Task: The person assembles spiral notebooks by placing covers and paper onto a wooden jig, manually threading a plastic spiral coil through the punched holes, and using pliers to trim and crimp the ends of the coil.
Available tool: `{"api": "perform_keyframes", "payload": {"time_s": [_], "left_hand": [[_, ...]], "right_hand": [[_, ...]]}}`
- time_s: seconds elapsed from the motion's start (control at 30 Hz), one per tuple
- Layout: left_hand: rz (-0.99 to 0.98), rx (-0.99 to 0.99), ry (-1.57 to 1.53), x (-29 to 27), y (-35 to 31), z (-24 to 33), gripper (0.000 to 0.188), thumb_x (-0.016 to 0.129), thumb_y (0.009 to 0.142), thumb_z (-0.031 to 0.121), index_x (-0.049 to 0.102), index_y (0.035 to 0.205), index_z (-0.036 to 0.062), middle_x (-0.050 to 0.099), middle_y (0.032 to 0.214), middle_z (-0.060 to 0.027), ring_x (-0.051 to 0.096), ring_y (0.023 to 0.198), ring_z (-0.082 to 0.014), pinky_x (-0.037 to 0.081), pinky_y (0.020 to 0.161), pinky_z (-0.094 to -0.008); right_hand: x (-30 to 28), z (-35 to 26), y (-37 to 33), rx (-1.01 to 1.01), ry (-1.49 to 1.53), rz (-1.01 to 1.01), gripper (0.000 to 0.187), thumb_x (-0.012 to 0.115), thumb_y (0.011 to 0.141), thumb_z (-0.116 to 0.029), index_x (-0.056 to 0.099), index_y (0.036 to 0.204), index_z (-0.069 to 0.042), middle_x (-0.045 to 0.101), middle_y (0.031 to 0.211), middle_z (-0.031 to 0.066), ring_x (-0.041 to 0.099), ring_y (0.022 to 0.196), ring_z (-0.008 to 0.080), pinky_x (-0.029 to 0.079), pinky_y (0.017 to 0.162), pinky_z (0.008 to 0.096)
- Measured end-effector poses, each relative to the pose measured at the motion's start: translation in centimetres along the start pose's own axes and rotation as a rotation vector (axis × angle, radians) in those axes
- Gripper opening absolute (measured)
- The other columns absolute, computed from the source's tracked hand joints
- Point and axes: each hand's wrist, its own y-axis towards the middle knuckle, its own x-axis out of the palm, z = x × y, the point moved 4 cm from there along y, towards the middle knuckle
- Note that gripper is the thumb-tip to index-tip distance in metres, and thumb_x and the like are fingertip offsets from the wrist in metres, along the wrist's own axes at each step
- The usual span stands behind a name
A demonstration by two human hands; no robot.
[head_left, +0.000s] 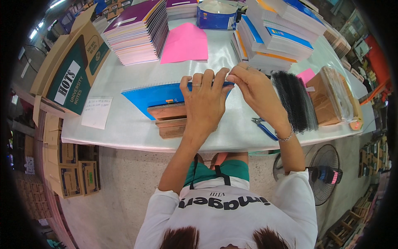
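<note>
A blue-covered notebook with a row of holes along its far edge leans on wooden blocks in front of me. My left hand grips it, fingers curled over the far edge and a ring on one finger. At the notebook's right end, the fingers of my right hand are pinched together by the punched edge; what they hold is too small to tell. Blue-handled cutting pliers lie under my right wrist. Many black wire binding coils lie in a bundle to the right of that hand.
Tall notebook stacks stand at the back left and back right of the white table. Between them lies a pink sheet. A carton and a handwritten note are on the left; a fan stands below right.
</note>
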Motion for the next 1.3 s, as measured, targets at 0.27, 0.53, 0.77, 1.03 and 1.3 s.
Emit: {"api": "perform_keyframes", "payload": {"time_s": [0.27, 0.53, 0.77, 1.03, 1.3], "left_hand": [[0.014, 0.007, -0.104, -0.8, -0.1, -0.7, 0.046, 0.060, 0.091, 0.018, 0.050, 0.135, 0.0127, 0.052, 0.122, -0.0043, 0.050, 0.105, -0.0199, 0.028, 0.100, -0.0409], [0.015, 0.015, -0.192, -0.8, -0.2, -1.0, 0.046, 0.063, 0.089, 0.017, 0.051, 0.133, 0.0136, 0.051, 0.126, -0.0051, 0.052, 0.107, -0.0206, 0.029, 0.100, -0.0397], [0.025, -0.003, -0.244, -0.9, -0.6, -1.6, 0.039, 0.063, 0.090, 0.023, 0.057, 0.128, 0.0163, 0.054, 0.119, -0.0052, 0.050, 0.116, -0.0216, 0.022, 0.109, -0.0462], [0.115, -0.160, -0.129, -1.9, -1.0, -1.7, 0.045, 0.076, 0.077, 0.043, 0.063, 0.110, 0.0149, 0.054, 0.116, -0.0022, 0.047, 0.120, -0.0217, 0.005, 0.115, -0.0611], [0.145, -0.230, -0.124, -1.9, -0.9, -2.0, 0.053, 0.081, 0.067, 0.053, 0.062, 0.093, 0.0108, 0.058, 0.097, -0.0016, 0.052, 0.106, -0.0230, 0.001, 0.114, -0.0617]], "right_hand": [[0.0, -0.2, 0.3, 0.051, 0.007, -0.042, 0.020, 0.062, 0.091, -0.017, 0.059, 0.091, 0.002, 0.056, 0.087, 0.0154, 0.053, 0.073, 0.0336, 0.042, 0.066, 0.0386], [0.8, 1.4, 0.7, 0.092, 0.156, -0.249, 0.029, 0.061, 0.094, -0.026, 0.062, 0.095, 0.002, 0.059, 0.089, 0.0164, 0.056, 0.076, 0.0324, 0.044, 0.069, 0.0382], [-1.8, 13.2, 2.9, 0.381, -0.290, -0.590, 0.038, 0.052, 0.098, -0.041, 0.063, 0.103, -0.005, 0.065, 0.104, 0.0094, 0.061, 0.097, 0.0253, 0.050, 0.083, 0.0327], [-0.3, 24.6, -3.9, 0.273, -0.661, -0.615, 0.049, 0.077, 0.080, -0.037, 0.048, 0.103, -0.005, 0.060, 0.105, 0.0165, 0.059, 0.104, 0.0293, 0.047, 0.087, 0.0360], [-5.9, 7.1, 3.5, 0.449, 0.466, -0.499, 0.053, 0.061, 0.090, -0.039, 0.044, 0.131, -0.009, 0.051, 0.122, 0.0066, 0.047, 0.118, 0.0131, 0.039, 0.097, 0.0274]]}}
